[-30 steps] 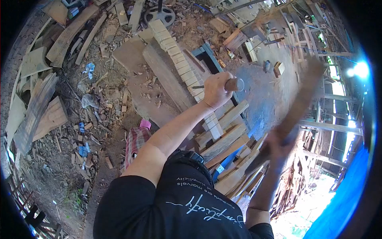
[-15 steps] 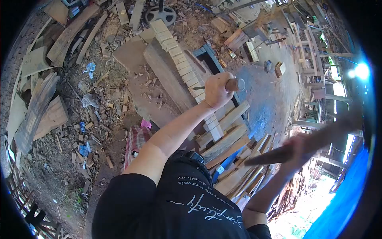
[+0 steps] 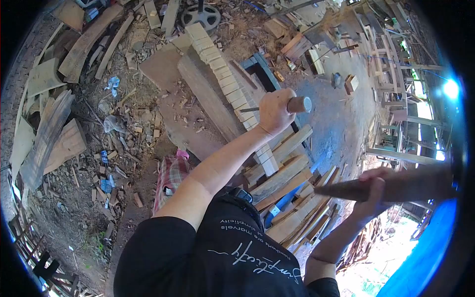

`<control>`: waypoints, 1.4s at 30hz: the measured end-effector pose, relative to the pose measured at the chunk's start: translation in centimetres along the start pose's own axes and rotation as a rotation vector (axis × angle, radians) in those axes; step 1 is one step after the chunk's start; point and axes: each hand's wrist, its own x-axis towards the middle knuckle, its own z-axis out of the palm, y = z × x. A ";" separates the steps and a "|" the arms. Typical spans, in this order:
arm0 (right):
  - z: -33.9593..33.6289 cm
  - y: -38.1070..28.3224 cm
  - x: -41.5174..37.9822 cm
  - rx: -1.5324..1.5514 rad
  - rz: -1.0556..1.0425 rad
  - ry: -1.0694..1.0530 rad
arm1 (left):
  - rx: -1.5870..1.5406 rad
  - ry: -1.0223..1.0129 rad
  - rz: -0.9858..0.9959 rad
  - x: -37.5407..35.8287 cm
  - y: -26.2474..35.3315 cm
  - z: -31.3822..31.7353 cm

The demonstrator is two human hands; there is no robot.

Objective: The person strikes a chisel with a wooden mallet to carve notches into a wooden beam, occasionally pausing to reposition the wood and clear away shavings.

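My left hand (image 3: 275, 112) is closed round the wooden handle (image 3: 299, 104) of a chisel. Its narrow metal shank (image 3: 249, 109) points left over a long timber with a row of cuts (image 3: 225, 79). At the right, my right hand (image 3: 372, 190) grips a thick, dark wooden club (image 3: 415, 186) by its tapered part, with the broad end toward the right edge. The club is raised, apart from the chisel. Whether the chisel's tip touches the timber cannot be made out.
Boards (image 3: 287, 175) lie stacked beneath and beside the timber. A blue-grey frame (image 3: 267, 72) is behind it. Wood scraps (image 3: 114, 148) litter the ground at left, near a checked cloth (image 3: 170, 178). A blue sheet (image 3: 425, 257) hangs at lower right.
The club and my right hand have moved a little lower and turned, so the club lies nearer level. My left hand and the chisel have shifted slightly right.
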 end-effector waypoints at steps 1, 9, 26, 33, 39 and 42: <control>1.2 -0.3 -0.1 0.242 -0.031 0.089 | -0.005 0.015 0.004 -0.1 -0.2 -0.1; 3.7 3.8 -3.2 -0.374 0.422 -0.127 | 0.049 0.004 -0.014 -0.6 -0.2 -0.1; -1.7 -0.8 -0.8 -0.124 0.114 -0.030 | -0.018 0.064 0.018 -0.5 -0.1 -0.4; 5.6 5.1 -5.4 -0.505 0.479 -0.387 | -0.037 0.078 0.079 0.2 0.1 -1.1; 1.4 -1.4 -0.5 0.046 -0.020 0.089 | -0.042 0.022 0.017 -1.0 -0.5 -0.4; -2.2 4.5 -3.9 0.478 -0.010 0.120 | -0.018 0.056 0.041 -1.0 -0.2 -0.5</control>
